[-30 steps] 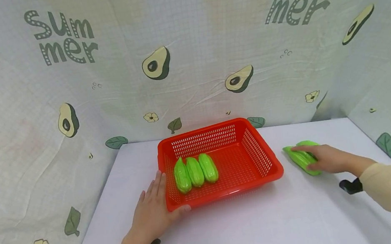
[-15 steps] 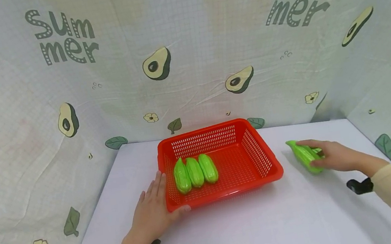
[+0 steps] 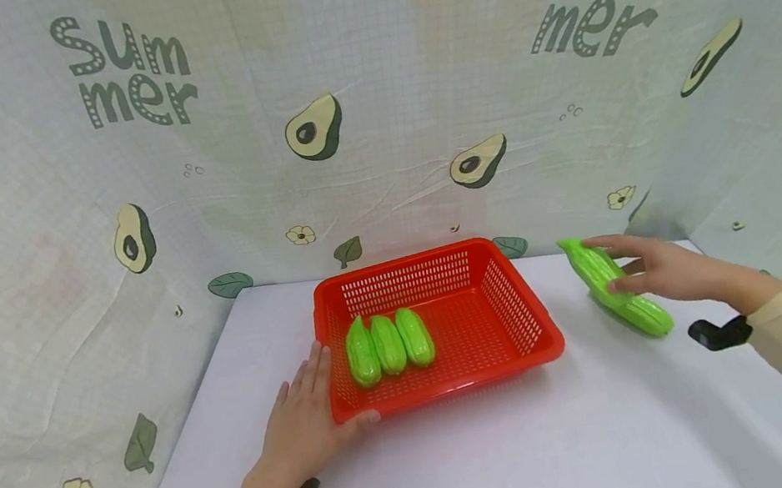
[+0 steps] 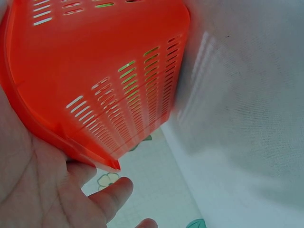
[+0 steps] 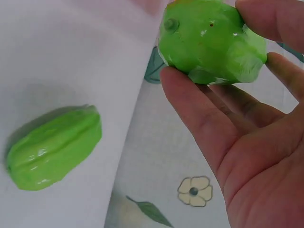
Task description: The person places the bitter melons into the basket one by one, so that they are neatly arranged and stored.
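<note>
My right hand [image 3: 676, 273] holds a green ribbed gourd [image 3: 592, 269] above the table at the right, between thumb and fingers. In the right wrist view the blunt end of this held gourd [image 5: 204, 42] faces the camera. A second green gourd [image 3: 648, 315] lies on the table beneath it. With fingers outstretched, my left hand [image 3: 305, 430] rests against the left front corner of a red plastic basket [image 3: 451, 391]. Three similar gourds [image 3: 388, 344] lie side by side in the basket's left half. The left wrist view shows the basket's slotted wall [image 4: 71, 52] beside my palm.
The white table [image 3: 470, 468] extends in front of the basket and to both sides. Behind it hangs a pale cloth [image 3: 377, 52] printed with avocados and lettering, which also covers both sides.
My right hand has gripped one gourd and lifted it up off the table, uncovering the other gourd below. My left hand and the basket have stayed in place.
</note>
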The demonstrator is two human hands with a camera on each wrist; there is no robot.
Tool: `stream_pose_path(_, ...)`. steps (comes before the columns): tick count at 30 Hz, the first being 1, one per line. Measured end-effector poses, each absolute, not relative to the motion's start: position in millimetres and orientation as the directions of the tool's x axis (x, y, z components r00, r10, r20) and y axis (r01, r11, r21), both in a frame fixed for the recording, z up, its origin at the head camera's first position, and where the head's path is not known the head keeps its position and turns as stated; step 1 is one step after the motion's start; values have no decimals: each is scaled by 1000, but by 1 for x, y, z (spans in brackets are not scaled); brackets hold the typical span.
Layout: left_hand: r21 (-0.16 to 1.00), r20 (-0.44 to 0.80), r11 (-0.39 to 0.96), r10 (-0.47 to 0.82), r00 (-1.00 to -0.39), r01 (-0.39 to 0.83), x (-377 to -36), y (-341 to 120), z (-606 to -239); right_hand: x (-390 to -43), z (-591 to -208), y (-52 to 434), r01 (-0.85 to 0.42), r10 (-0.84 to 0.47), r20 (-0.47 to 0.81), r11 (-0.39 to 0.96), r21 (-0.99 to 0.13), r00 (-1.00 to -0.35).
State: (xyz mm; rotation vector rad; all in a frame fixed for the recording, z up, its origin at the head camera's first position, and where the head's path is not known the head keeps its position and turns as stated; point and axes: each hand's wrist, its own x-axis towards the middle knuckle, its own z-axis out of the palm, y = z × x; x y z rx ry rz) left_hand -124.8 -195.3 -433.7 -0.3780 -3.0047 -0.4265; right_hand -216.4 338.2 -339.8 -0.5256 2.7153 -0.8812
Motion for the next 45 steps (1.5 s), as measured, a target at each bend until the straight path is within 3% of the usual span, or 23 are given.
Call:
stream_pose_path(18,272,111,930,226,-968,248,-124,-194,-431,-242,-297,262,-266,-528,-172,651,-711,-831)
stream_pose_path(27,272,112,930,225,-968,247,-124,-194,-432,-262,-312,226,-199,-558,-236,608,-769,-796)
stream_pose_path(37,276,101,931,220,-970,240,-122,-194,-429,-279,-331,179,-219,-551,-285,677,-703,-784)
stream_pose_path(45,274,100,932,218,-971,238,-123,-194,-430,-293,-350,154,-48,-529,-407,651,-758,-745)
